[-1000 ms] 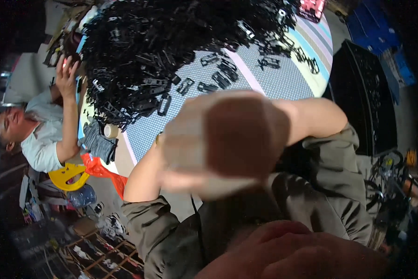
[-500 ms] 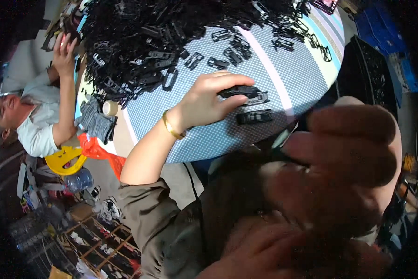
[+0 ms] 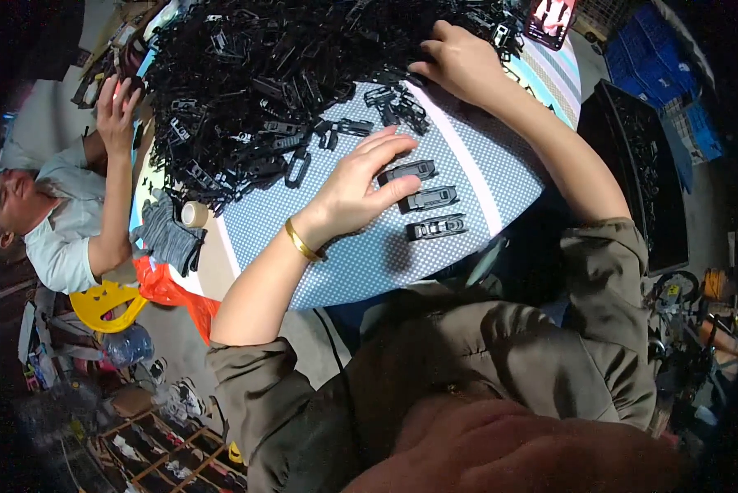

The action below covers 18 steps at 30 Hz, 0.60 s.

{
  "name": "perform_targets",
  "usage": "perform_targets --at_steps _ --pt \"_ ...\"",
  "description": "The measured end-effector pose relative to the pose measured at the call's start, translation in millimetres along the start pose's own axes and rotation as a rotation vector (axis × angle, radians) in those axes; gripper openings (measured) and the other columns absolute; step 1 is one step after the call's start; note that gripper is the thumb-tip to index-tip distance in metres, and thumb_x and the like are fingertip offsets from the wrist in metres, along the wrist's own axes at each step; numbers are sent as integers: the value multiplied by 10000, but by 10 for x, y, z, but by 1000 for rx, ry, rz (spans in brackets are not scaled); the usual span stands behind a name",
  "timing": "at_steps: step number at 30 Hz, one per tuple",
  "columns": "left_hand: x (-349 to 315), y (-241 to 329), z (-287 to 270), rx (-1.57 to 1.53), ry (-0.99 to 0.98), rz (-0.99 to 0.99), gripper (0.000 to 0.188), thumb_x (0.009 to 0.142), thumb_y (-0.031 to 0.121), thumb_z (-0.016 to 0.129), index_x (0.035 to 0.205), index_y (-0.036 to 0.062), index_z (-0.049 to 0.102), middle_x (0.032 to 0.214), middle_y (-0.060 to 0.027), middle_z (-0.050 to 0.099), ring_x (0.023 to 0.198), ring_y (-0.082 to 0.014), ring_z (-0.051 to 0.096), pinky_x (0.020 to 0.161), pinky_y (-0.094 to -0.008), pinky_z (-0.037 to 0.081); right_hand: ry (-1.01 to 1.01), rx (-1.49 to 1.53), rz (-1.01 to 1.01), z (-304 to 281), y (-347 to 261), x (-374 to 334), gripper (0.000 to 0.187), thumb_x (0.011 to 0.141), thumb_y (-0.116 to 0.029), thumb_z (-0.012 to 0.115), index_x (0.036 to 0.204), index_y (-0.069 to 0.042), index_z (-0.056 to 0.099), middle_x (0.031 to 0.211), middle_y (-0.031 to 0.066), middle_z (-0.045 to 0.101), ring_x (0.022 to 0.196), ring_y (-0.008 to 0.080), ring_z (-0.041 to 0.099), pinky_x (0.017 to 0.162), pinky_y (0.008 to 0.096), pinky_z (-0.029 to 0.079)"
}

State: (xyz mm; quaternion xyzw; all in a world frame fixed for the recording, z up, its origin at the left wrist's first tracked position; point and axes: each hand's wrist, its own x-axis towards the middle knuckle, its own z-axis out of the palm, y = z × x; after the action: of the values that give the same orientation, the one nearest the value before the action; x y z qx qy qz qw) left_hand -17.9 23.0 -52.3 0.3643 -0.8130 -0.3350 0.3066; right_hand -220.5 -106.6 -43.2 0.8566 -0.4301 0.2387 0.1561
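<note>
From my end I watch the left hand (image 3: 356,181), a smooth gold-coloured bangle on its wrist, hold thumb and fingers spread around the farthest of three oblong black plastic-looking pieces (image 3: 431,198). These lie in a short column on the rounded table (image 3: 360,255) with its patterned grey, striped cover. My right hand (image 3: 467,70) bends its fingers at the edge of a large tangled heap of similar black parts (image 3: 262,57); I cannot tell whether it pinches one.

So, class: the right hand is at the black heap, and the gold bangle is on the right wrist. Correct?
Not quite: the head view shows the gold bangle on the left wrist, not the right. The right hand is indeed at the black heap.
</note>
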Motion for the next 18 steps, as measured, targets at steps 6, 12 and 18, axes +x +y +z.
perform_targets --at_steps 6,12,18 --pt "39 -60 -31 135 95 -15 423 799 289 565 1091 -15 526 1183 -215 480 1178 -345 381 986 -387 294 -152 -122 77 -13 4 178 262 740 -321 608 793 -65 634 860 98 524 802 268 558 655 373 483" --pt "36 -68 -82 79 251 -64 349 829 234 539 1076 -12 531 1052 -183 563 978 -260 554 844 -328 428 -371 -80 113 -210 -48 282 303 716 -344 610 745 -44 635 783 126 600 778 259 594 654 367 488" --pt "60 -100 -108 -492 444 -298 365 857 137 528 1172 -24 436 1014 -115 565 796 -126 580 677 -216 474 -193 453 235 -579 -288 266 348 700 -391 594 748 -51 654 656 140 616 633 270 614 603 356 485"
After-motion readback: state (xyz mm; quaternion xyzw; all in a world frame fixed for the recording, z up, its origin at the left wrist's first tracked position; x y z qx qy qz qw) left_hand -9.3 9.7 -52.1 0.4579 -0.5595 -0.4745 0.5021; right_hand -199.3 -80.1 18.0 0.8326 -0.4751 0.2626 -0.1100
